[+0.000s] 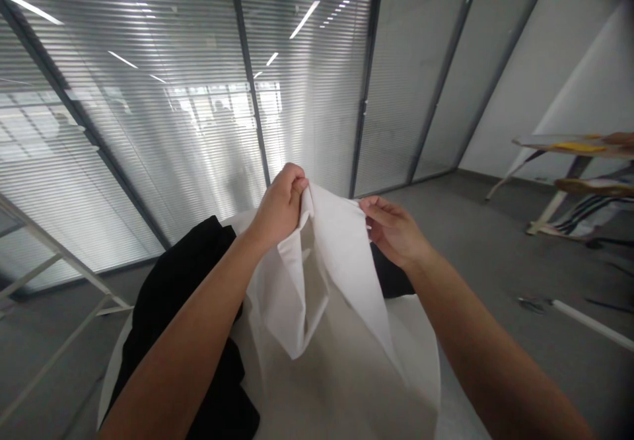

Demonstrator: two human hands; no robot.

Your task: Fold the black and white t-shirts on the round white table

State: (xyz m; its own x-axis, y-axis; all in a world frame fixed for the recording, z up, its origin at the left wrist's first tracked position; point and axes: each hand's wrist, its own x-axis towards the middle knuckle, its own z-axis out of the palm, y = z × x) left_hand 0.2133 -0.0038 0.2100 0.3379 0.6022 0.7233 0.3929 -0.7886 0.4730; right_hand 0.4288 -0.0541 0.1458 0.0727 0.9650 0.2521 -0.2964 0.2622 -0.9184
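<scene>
White frame [59, 255]: far left, thin slanted bars, standing on the grey floor before the blinds.
Black garment [183, 294]: left of centre, heaped and crumpled on the round white table [426, 361]; partly under the left forearm, partly behind the white cloth.
Left hand [280, 205]: centre, raised, clenched on the upper left corner of the white cloth, fabric pinched between thumb and curled fingers.
White cloth [321, 275]: centre, lifted above the table, stretched along its top edge between both hands; plain, matt, off-white, no print visible; hanging in a long pointed fold at the left with a shadowed pocket inside, smoother sloping panel at the right; lower part draped down onto the table.
Right hand [393, 228]: just right of the cloth's top edge, fingers bent, fingertips gripping the upper right corner, thumb side toward the fabric.
Blinds and glass partition [307, 83]: far, across the whole back, dark metal uprights, ceiling lights reflected.
White rod [589, 324]: right, lying on the floor.
Ironing-board-like stand [569, 146]: far right, white legs, yellow patch on top, striped fabric below it.
</scene>
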